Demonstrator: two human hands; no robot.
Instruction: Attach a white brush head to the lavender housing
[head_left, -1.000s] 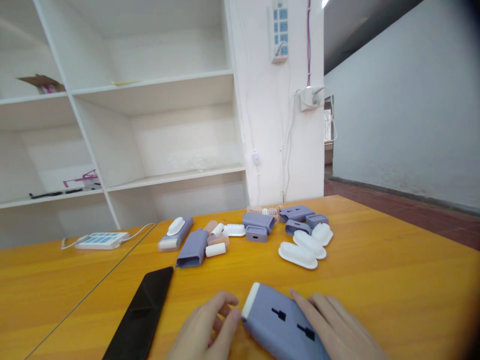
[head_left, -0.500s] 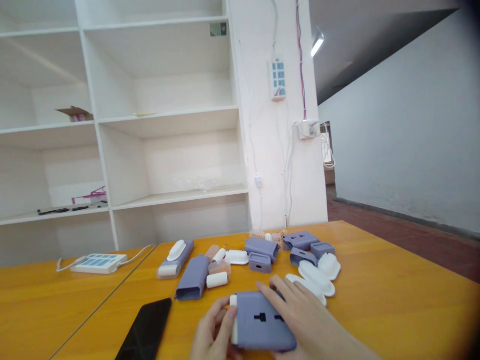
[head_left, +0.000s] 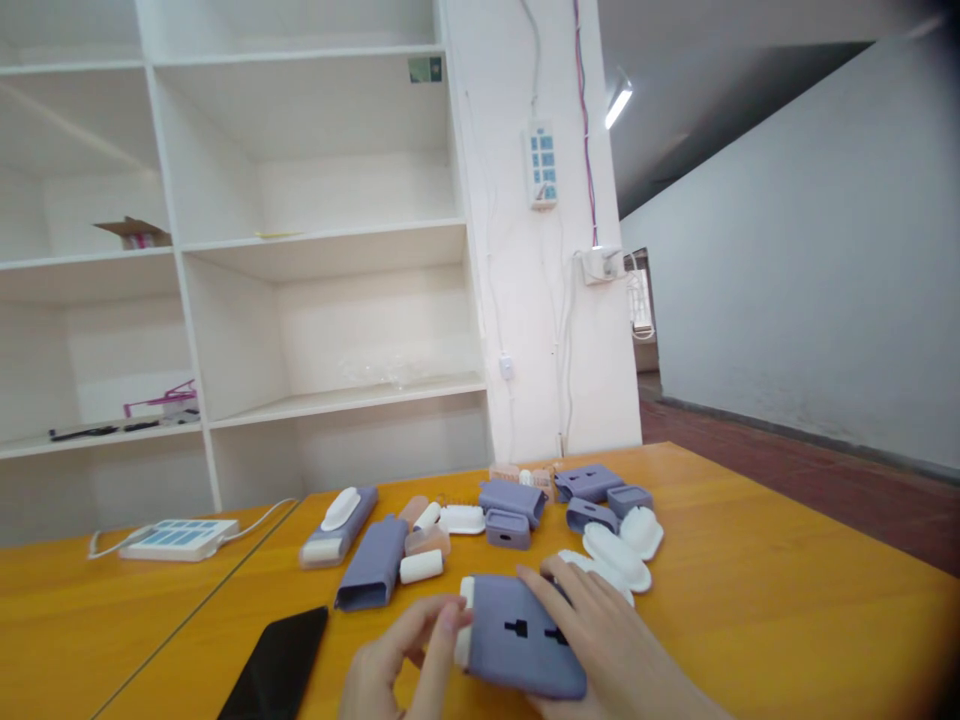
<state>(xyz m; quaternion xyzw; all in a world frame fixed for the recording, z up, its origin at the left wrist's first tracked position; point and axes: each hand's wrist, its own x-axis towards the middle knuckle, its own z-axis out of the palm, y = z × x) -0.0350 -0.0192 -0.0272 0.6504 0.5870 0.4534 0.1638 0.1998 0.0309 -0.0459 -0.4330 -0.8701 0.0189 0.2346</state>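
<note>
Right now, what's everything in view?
table: 1, orange, foreground
shelving: 1, white, behind
cardboard box: 1, brown, left shelving
power strips: 2, white-blue, table and pillar
slab: 1, black, front left
loose casings: 4, purple, mid-table
caps: 3, purple, beside casings
oval pieces: 5, white, among casings
cylinders: at least 2, white, mid-table
small parts: unclear count, peach, mid-table
held casing: 1, purple, front centre
left hand: 1, at held casing's white end
right hand: 1, on held casing

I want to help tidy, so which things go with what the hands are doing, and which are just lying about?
Seem to belong:
purple case, in the right hand; left hand at its white end
loose purple shells
white oval pieces
white cylinders

Probably just lying about:
flat black device
tabletop power strip
cardboard box
</note>
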